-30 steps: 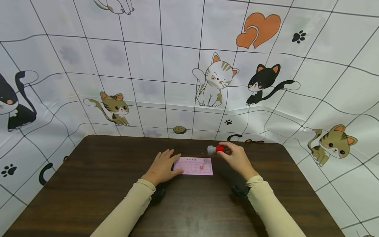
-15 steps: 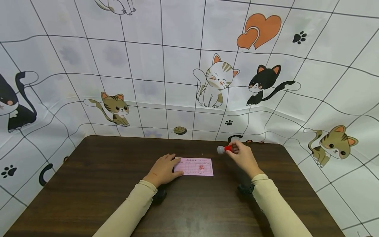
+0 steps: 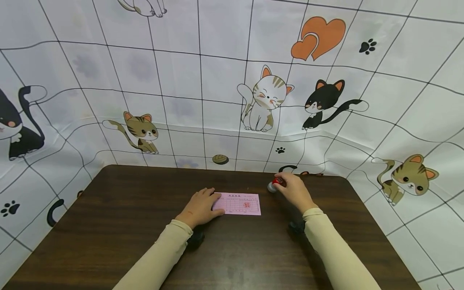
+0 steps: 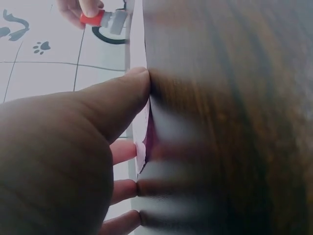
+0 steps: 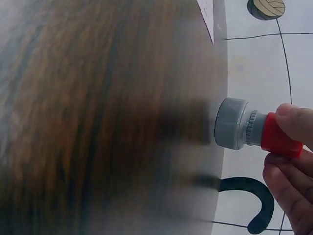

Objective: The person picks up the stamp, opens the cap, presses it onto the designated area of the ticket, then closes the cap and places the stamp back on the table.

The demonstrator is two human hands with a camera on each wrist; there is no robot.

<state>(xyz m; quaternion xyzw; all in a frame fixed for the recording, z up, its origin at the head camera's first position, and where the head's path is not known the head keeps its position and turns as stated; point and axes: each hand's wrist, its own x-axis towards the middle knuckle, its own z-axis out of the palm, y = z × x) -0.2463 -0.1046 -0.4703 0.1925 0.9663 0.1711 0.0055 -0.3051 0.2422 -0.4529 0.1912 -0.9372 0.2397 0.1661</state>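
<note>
A pink printed slip (image 3: 239, 204) with a grid and a red stamp mark lies flat on the brown table. My left hand (image 3: 198, 207) rests on its left end, thumb and index finger touching the paper, the other fingertips on the table. Right of the slip, my right hand (image 3: 295, 191) pinches the red handle of a stamp (image 5: 234, 123) between thumb and fingers. The stamp's grey end points down at the tabletop, very close to it; whether they touch I cannot tell. In the left wrist view the slip's edge (image 4: 140, 122) curls slightly up off the table.
The dark wooden table (image 3: 119, 233) reaches back to a white cloth backdrop (image 3: 217, 80) with a line grid and cartoon cats. Dark devices are strapped at both wrists.
My right hand first moved right, away from the slip, with the stamp held sideways. It then tipped the grey end downward and lowered it toward the table. The left hand stayed nearly still.
</note>
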